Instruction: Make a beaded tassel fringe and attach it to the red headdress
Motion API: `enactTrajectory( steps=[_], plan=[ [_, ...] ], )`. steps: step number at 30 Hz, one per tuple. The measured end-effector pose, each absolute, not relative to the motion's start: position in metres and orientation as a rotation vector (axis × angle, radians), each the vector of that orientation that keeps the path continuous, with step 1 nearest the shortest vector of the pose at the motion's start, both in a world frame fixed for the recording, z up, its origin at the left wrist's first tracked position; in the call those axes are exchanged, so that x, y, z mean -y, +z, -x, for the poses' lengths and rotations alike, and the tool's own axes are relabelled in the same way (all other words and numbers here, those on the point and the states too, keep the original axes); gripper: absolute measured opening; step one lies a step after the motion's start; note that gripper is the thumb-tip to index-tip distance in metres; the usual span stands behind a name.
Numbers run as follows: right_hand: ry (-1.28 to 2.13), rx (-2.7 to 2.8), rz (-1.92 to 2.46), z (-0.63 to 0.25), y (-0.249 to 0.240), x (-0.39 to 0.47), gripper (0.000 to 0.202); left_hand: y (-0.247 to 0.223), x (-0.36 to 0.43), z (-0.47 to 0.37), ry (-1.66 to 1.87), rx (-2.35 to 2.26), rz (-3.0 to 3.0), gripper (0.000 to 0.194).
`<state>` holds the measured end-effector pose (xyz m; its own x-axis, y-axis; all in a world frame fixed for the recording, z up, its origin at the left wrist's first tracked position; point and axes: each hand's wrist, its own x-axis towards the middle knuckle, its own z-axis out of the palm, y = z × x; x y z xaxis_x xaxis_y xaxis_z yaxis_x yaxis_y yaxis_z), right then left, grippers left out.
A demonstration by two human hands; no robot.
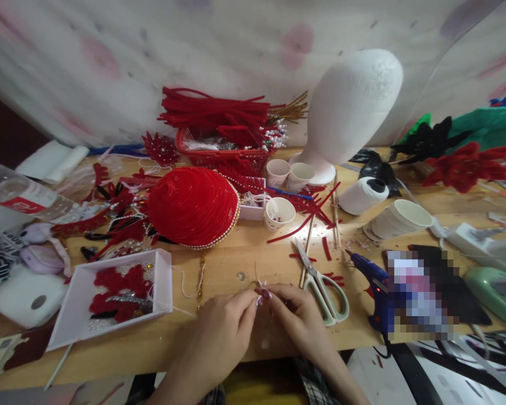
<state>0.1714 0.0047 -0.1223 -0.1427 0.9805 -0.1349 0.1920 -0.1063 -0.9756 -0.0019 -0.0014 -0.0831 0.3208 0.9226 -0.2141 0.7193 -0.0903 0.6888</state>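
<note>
Over the table's front edge, my left hand [225, 326] and my right hand [297, 315] meet with their fingertips pinched together. A thin strand [257, 274], thread or fine wire, sticks up from between the fingers. Whatever else the fingertips hold is too small and covered to make out. Just right of my right hand lie scissors [326, 292] with pale green handles. Left of my left hand is a white box [163, 281] with red fuzzy flower pieces [122, 289] and pearl beads. White thread [185, 287] trails from it toward my left hand.
Behind my hands sit a red domed hat [191, 208] with beaded trim, paper cups [279, 214], and a red basket [227, 157] of red stems. A white foam head [354, 107] stands at the back. A blue glue gun [375, 287] and thread cone [360, 197] are rightward.
</note>
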Motion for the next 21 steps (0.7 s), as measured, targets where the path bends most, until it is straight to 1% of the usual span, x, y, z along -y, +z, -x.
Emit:
enactTrajectory(
  steps=[2,4,7,12,17,19,21],
  plan=[
    [1.273,1.559,1.333,-0.175,-0.121,-0.005,0.025,-0.075,-0.003,0.010,0.372,-1.440,-1.801,0.031],
    [1.296,1.675,1.284,-0.179,-0.120,-0.005,0.024,-0.069,-0.007,0.018,0.398,-1.418,-1.701,0.031],
    [1.365,1.791,1.216,-0.183,-0.119,-0.004,0.022,-0.064,-0.012,0.028,0.435,-1.363,-1.509,0.031],
    [1.339,1.937,1.222,-0.184,-0.112,-0.001,0.019,-0.054,-0.015,0.039,0.429,-1.389,-1.360,0.034],
    [1.423,1.938,1.228,-0.184,-0.107,0.003,0.020,-0.027,-0.044,0.033,0.402,-1.358,-1.485,0.032],
    [1.487,1.870,1.235,-0.185,-0.108,0.004,0.021,-0.019,-0.063,0.028,0.493,-1.327,-1.468,0.033],
    [1.599,1.721,1.200,-0.185,-0.109,0.005,0.026,-0.018,-0.076,0.022,0.656,-1.325,-1.502,0.037]
  ],
)
